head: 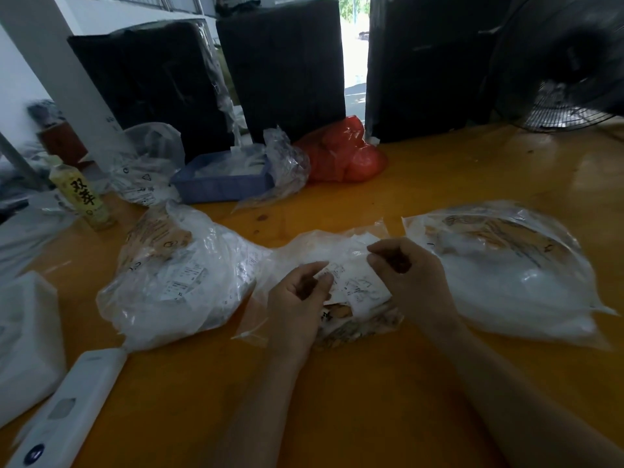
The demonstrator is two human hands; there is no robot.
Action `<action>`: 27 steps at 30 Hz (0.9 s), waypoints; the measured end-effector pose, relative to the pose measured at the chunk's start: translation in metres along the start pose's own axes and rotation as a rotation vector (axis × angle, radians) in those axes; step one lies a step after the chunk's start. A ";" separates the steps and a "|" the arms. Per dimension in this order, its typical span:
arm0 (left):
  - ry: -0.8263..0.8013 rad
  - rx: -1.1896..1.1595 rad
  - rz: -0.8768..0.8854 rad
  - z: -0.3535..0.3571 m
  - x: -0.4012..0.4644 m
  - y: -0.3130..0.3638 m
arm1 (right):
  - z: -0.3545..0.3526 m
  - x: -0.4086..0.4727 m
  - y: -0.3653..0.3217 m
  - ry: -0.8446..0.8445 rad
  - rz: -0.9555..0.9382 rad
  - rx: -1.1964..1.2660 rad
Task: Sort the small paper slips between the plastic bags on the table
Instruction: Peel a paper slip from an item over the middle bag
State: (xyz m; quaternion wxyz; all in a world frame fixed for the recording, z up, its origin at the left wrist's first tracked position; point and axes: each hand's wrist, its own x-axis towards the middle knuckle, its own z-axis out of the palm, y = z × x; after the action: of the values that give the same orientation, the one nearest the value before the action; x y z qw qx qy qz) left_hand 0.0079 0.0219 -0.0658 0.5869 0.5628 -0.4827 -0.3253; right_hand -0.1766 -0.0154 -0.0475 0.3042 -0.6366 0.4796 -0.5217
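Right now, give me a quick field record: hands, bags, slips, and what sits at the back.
left hand: curled, pinching a paper slip
right hand: curled over the middle bag; grip unclear
left bag: bulging, printed slips showing through
right bag: lying flat
back: blue tray, red bag, drink bottle
surface: yellow table

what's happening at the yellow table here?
A person is sorting paper slips at the middle plastic bag. Both hands are over it: the left hand and right hand have curled fingers that seem to pinch slips. Fuller bags lie to the left and right on the table.
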 end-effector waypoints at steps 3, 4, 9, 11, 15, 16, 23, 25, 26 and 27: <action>0.210 0.102 0.120 -0.020 0.004 0.021 | -0.019 0.012 0.000 0.185 -0.118 -0.220; 0.329 0.127 0.186 -0.033 0.008 0.030 | -0.028 0.017 0.002 0.251 -0.148 -0.351; 0.793 0.420 0.293 -0.124 0.032 0.058 | -0.071 0.034 0.024 0.175 0.156 -0.998; 0.791 0.631 0.156 -0.148 0.039 0.049 | -0.074 0.033 0.028 0.007 0.316 -1.129; 0.528 0.836 0.005 -0.152 0.045 0.031 | -0.070 0.033 0.027 -0.102 0.433 -1.108; 0.482 0.858 0.023 -0.148 0.047 0.030 | -0.070 0.035 0.026 -0.093 0.447 -1.101; 0.322 0.992 0.108 -0.128 0.062 0.034 | -0.072 0.035 0.023 -0.134 0.478 -1.085; 0.307 1.011 0.143 -0.131 0.061 0.033 | -0.072 0.033 0.022 -0.132 0.467 -1.065; 0.307 1.015 0.164 -0.132 0.061 0.032 | -0.072 0.033 0.022 -0.121 0.455 -1.060; 0.322 1.000 0.178 -0.133 0.060 0.031 | -0.072 0.032 0.021 -0.103 0.446 -1.059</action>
State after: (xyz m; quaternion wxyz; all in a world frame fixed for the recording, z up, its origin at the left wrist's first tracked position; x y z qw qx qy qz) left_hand 0.1466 0.0174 -0.0101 0.3388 0.7735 -0.5286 0.0862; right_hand -0.2523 -0.0447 -0.0350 0.0697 -0.6100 0.7827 -0.1023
